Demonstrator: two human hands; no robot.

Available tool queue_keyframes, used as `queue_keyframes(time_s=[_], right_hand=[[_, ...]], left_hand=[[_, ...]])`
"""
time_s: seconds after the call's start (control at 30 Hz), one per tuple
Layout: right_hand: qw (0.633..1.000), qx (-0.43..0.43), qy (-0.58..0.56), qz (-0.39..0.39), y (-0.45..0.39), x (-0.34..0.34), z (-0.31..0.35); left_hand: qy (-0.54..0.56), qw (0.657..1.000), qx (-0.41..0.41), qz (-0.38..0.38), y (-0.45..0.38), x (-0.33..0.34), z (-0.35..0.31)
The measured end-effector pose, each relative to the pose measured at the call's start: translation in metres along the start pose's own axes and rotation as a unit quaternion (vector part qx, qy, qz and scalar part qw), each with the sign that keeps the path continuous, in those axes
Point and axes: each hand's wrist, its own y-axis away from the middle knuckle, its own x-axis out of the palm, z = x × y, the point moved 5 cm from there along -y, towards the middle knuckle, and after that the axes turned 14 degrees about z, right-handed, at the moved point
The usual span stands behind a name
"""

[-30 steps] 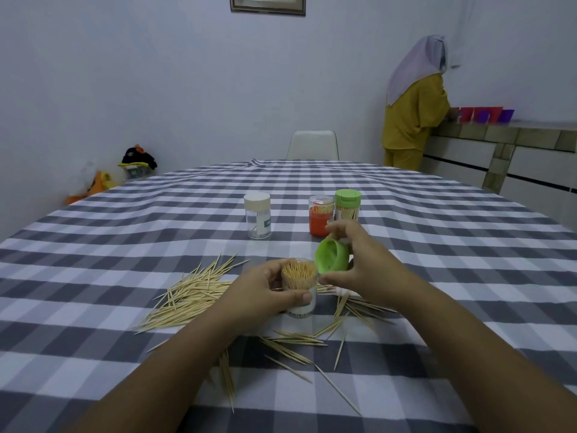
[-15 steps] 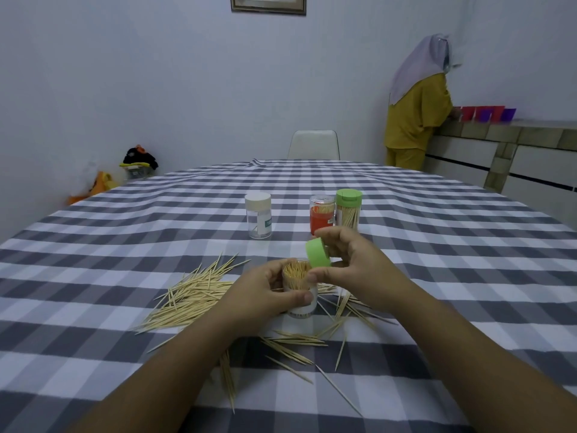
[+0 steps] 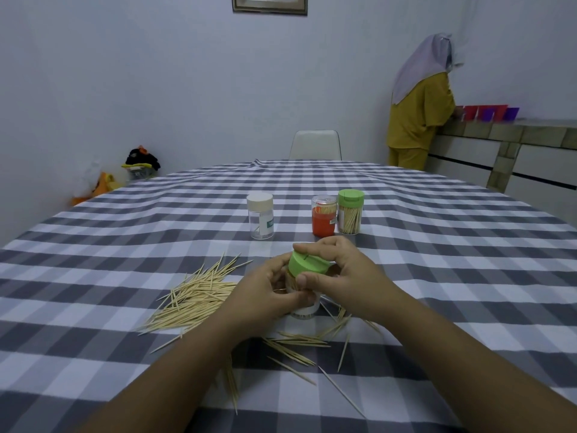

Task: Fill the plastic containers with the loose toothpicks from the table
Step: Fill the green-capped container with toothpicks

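Pale bluish walls (image 3: 162, 73) enclose the room, with a framed picture (image 3: 270, 4) high on the far wall. A white chair (image 3: 315, 145) stands behind the checked bench (image 3: 437, 245). A tiled counter (image 3: 512, 135) runs along the right; a person in yellow (image 3: 418, 117) stands there.

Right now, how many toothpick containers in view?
4. White-capped container, orange container and green-capped container stand mid-table; a fourth container is gripped by the left hand, mostly hidden.

- Both forearms are bare, with no sleeves in view.
- The left hand (image 3: 268, 292) and right hand (image 3: 346, 276) wear no gloves.
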Motion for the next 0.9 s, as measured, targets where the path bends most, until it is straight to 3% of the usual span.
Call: queue_keyframes(time_s=[0.13, 0.43, 0.57, 0.73, 0.9], right_hand=[[1.000, 0.007, 0.008, -0.017, 0.001, 0.000, -0.001], [0.993, 0.008, -0.107, -0.054, -0.001, -0.003, -0.008], [0.993, 0.015, -0.106, -0.040, -0.001, -0.003, -0.005], [0.991, 0.043, -0.081, -0.094, -0.001, 0.006, -0.008], [0.992, 0.063, -0.102, -0.025, 0.000, 0.007, -0.010]], left_hand=[[-0.016, 1.000, 0.008, -0.016, 0.000, 0.000, 0.001], [-0.002, 1.000, 0.000, -0.023, 0.001, 0.000, -0.002], [-0.022, 0.999, -0.002, -0.028, 0.003, 0.002, -0.006], [-0.040, 0.999, -0.005, -0.032, 0.003, 0.000, -0.004], [-0.038, 0.999, -0.011, -0.025, 0.002, -0.001, -0.002]])
